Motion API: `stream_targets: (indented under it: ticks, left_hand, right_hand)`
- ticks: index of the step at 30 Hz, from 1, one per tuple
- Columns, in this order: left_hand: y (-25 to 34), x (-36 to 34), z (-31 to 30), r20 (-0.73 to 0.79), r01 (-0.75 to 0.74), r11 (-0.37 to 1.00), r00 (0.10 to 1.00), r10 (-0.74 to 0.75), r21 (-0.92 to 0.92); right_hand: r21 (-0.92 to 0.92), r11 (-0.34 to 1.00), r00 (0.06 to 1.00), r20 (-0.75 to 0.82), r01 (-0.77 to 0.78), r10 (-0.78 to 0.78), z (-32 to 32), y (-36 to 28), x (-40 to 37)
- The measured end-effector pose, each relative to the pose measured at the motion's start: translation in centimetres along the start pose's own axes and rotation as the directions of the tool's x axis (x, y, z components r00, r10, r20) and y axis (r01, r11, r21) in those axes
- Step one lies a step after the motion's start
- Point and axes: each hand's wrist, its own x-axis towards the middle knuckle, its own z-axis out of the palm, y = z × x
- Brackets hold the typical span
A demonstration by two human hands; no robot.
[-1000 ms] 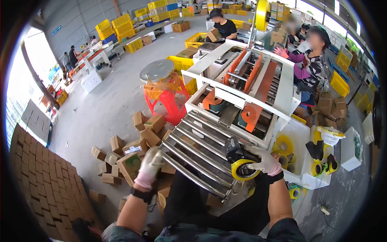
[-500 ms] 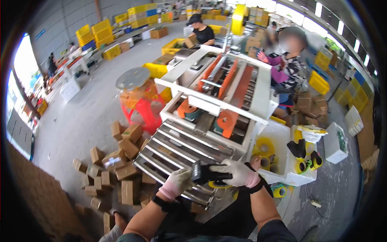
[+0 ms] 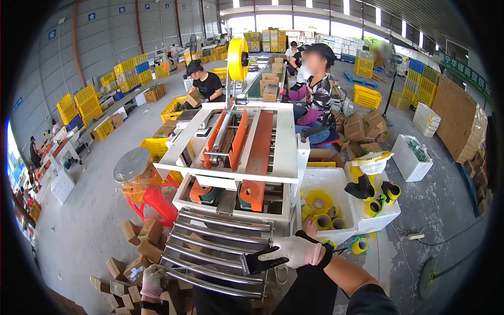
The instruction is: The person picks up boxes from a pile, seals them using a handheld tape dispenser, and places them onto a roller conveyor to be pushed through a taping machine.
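Note:
My right hand (image 3: pixel 295 252), in a pale glove, holds a black handheld device (image 3: pixel 257 261) over the right side of the metal roller conveyor (image 3: pixel 215 249). The device's exact kind is unclear. At the conveyor's lower left corner is my left hand (image 3: pixel 154 281), also gloved, its fingers curled; what they hold, if anything, is hard to make out. Beyond the rollers stands a white-framed machine (image 3: pixel 287 142) with orange side plates and a large yellow tape roll (image 3: pixel 238 59) above it.
Brown cartons (image 3: pixel 150 231) lie heaped on the floor at left, near a red stool (image 3: pixel 163 207). White foam boxes (image 3: pixel 336 190) with tape rolls stand at right. One person (image 3: pixel 209 86) works at back left, another (image 3: pixel 317 92) at back right. Cables (image 3: pixel 441 243) cross the right floor.
My hands have moved apart: the left went down and left, off the black device, while the right keeps it. The view has turned right and tilted up.

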Motion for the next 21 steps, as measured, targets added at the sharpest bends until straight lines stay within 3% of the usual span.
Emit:
stream_targets:
  ticks: [4,8,11,15,21]
  left_hand:
    - [-0.6,0.7,0.4,0.037,-0.101,0.990,0.995,0.098,0.095]
    - [-2.7,2.7,1.9,0.043,-0.073,0.989,0.997,0.068,0.129]
    - [-5.8,5.0,2.9,0.008,-0.029,0.999,1.000,0.029,-0.017]
    - [-8.9,7.6,5.1,-0.046,-0.013,0.999,0.999,0.011,-0.040]
    - [-9.3,8.6,5.4,0.019,-0.038,0.999,0.999,0.039,-0.032]
  right_hand:
    - [-0.049,0.995,0.989,0.116,-0.085,0.090,1.2,0.5,-0.8]
    - [-0.166,0.970,0.952,0.222,-0.175,0.210,2.0,1.3,-1.3]
    - [-0.244,0.939,0.904,0.295,-0.241,0.309,1.9,1.0,-1.3]
    - [-0.340,0.903,0.876,0.306,-0.265,0.372,1.6,0.5,-1.3]
    - [-0.376,0.875,0.849,0.310,-0.304,0.428,0.6,-0.2,-1.1]
